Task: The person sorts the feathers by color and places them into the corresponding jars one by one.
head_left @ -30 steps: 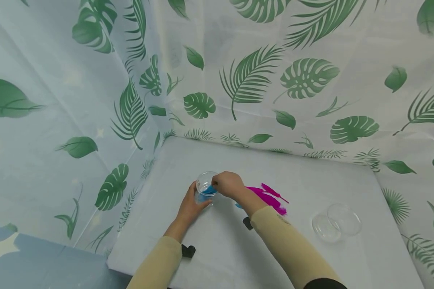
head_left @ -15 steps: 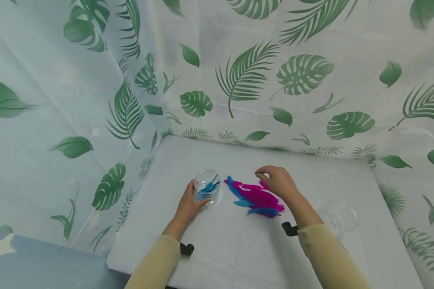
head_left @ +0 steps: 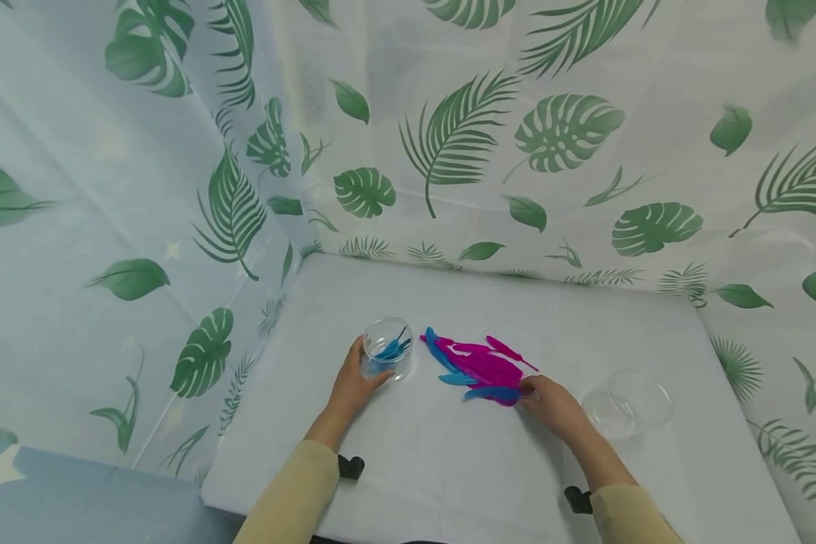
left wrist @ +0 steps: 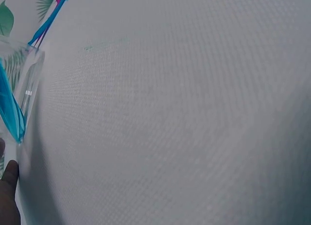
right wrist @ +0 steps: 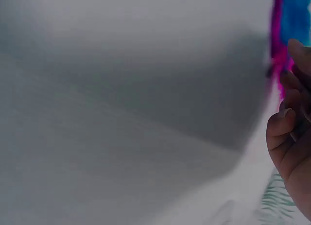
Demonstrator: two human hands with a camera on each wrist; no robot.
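Observation:
My left hand (head_left: pixel 352 385) holds a clear cup (head_left: pixel 387 332) upright, thumb and fingers round its side. Several blue feathers (head_left: pixel 391 352) stand in this cup, their dark quills leaning up. To the right lies a pile of magenta feathers (head_left: pixel 479 363) with a few blue feathers (head_left: pixel 495 394) along its left and front. At the pile's right end is my right hand (head_left: pixel 551 404), thumb and fingertips at the quill end of the front blue feather. In the right wrist view its curled fingers (right wrist: pixel 284 128) are close to magenta and blue plumes; whether they pinch one is unclear.
Two clear round containers (head_left: pixel 642 399) stand on the right of the white table (head_left: pixel 449 468), beyond my right hand. A leaf-patterned sheet (head_left: pixel 462 189) hangs behind the table and along its left side. One magenta feather (head_left: pixel 510 352) lies at the pile's back edge.
My right hand has let go of a blue feather in the cup, swung right over the pile, then come down at its right end. My left hand still holds the cup.

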